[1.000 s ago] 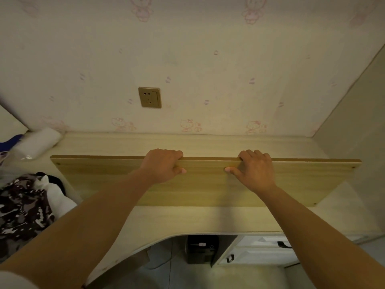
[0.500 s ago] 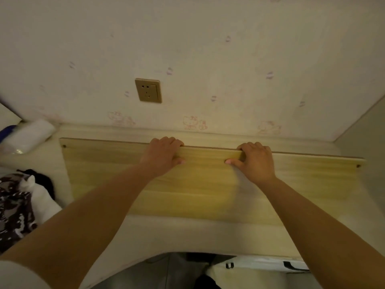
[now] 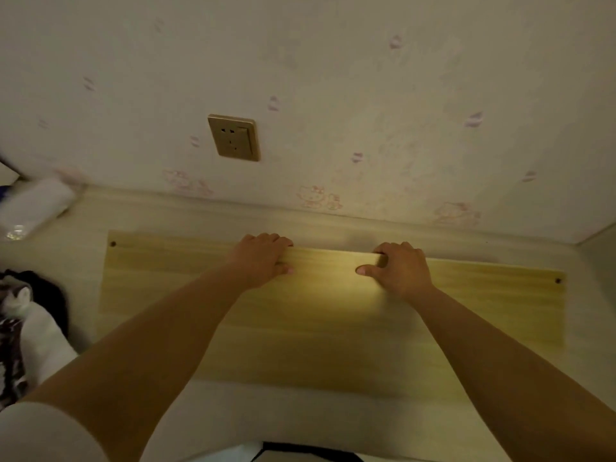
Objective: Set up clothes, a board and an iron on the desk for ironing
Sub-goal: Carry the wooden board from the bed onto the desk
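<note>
A long light-wood board lies almost flat across the pale desk, its far edge close to the wall. My left hand and my right hand both grip that far edge near its middle, fingers curled over it and thumbs on the top face. A heap of clothes, white and dark-patterned, sits at the desk's left edge. No iron is in view.
A brass wall socket is on the wallpapered wall above the board. A white roll-like object lies at the back left corner. A side panel closes the desk on the right.
The board has tipped from standing on its long edge down toward flat, its top edge moving away toward the wall. Both hands stayed on that edge. The view has moved closer.
</note>
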